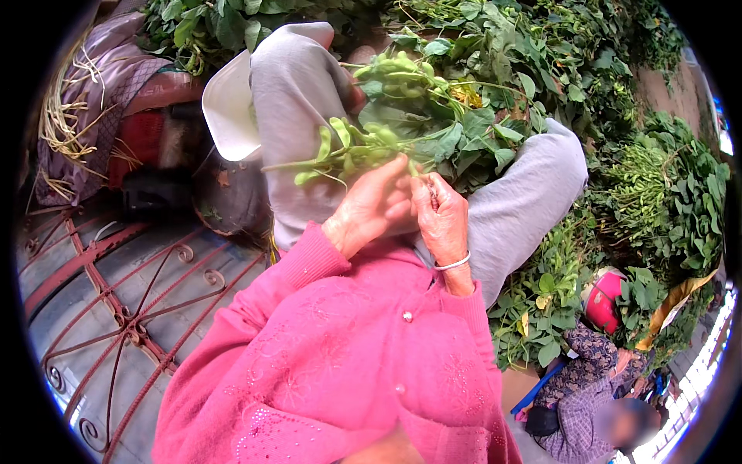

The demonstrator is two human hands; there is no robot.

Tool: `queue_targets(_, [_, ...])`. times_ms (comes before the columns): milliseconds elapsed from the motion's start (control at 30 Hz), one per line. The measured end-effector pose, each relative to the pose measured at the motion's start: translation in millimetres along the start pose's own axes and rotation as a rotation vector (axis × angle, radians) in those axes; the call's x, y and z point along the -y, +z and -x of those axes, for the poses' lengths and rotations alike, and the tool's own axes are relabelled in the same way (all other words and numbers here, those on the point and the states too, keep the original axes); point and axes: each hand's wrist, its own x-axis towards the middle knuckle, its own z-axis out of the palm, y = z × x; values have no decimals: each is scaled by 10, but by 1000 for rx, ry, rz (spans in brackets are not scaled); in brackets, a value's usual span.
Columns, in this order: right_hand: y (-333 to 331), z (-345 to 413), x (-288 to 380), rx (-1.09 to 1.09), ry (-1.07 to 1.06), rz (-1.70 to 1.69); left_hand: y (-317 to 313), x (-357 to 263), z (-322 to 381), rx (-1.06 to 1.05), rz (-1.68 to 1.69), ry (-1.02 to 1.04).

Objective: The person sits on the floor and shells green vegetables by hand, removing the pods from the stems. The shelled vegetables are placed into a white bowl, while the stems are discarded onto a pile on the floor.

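Over my lap, my left hand (371, 206) touches a leafy stem bearing green soybean pods (371, 145), its fingers loosely curled. My right hand (440, 214), with a pale bangle on the wrist, has its thumb and fingertips closed on a green piece of this plant, a pod or a bit of stem. The two hands are close together. Another cluster of plump green pods (400, 75) lies just beyond, between my knees, among broad leaves. Whether anything lies inside my left palm is hidden.
A white plastic container (229, 110) stands by my left knee. Heaped bean plants (510, 52) spread ahead and to the right. A red metal grille (133, 325) lies at the left. Another person (579, 400) sits at the lower right near a pink and white container (604, 301).
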Motion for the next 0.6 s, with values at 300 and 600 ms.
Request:
queue_targets(300, [-207, -5, -177, 281, 93, 154, 196, 27, 95, -210, -152, 100])
queue_targets(600, [-380, -42, -81, 505, 485, -243, 112, 30, 33, -274, -274, 119])
